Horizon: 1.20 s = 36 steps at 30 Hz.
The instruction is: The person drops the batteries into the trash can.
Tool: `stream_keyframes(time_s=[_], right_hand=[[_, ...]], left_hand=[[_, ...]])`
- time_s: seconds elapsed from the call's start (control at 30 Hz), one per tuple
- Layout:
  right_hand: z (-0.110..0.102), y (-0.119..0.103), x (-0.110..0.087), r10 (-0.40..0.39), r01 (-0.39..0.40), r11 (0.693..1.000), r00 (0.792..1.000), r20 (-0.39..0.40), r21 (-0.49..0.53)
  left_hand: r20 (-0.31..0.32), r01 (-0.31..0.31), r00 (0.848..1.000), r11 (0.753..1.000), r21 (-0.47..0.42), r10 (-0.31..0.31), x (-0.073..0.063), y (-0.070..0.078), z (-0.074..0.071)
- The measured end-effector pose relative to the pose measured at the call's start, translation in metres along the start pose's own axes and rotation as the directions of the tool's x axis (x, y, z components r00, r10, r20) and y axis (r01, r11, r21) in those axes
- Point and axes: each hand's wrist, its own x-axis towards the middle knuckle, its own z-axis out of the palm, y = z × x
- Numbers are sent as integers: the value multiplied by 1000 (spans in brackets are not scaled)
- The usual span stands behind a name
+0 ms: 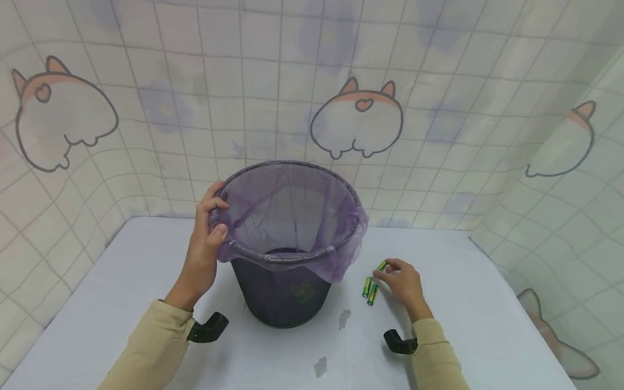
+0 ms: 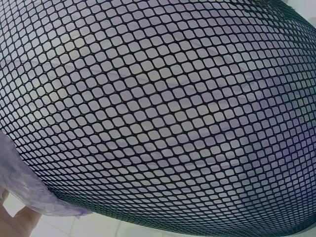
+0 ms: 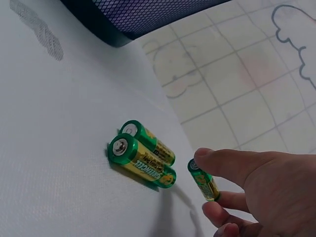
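A black mesh wastebasket [image 1: 285,300] stands upright on the table, lined with a thin purple bag [image 1: 348,252] folded over its rim. My left hand [image 1: 202,246] grips the rim and bag at the left side; in the left wrist view only a bit of that hand [image 2: 19,222] shows beside the mesh. To the right of the basket, my right hand [image 1: 403,283] pinches a green and yellow battery [image 3: 204,181] between thumb and fingers. Two matching batteries [image 3: 143,163] lie side by side on the table, just left of that hand.
The white table [image 1: 487,325] backs onto a tiled-pattern curtain [image 1: 263,81] with cartoon animal prints. Two grey patches [image 1: 320,367] mark the tabletop in front of the basket. Black wrist mounts [image 1: 208,328] stick out from both sleeves.
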Motion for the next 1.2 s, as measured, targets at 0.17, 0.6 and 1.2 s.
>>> stream_keyframes(time_s=[0.17,0.6,1.2], right_hand=[[-4,-2,-4,3,-3,1000,1000,-4,25],[-8,-8,-9,-38,39,999,999,-37,31],[-24,-30,-24,-92,92,996,992,-82,-1]], left_hand=[[1,8,1000,1000,15,-8,0,0,-1],[4,-3,1000,1000,30,2,0,-1,-2],[0,1,1000,999,35,-1,-1,0,-2]])
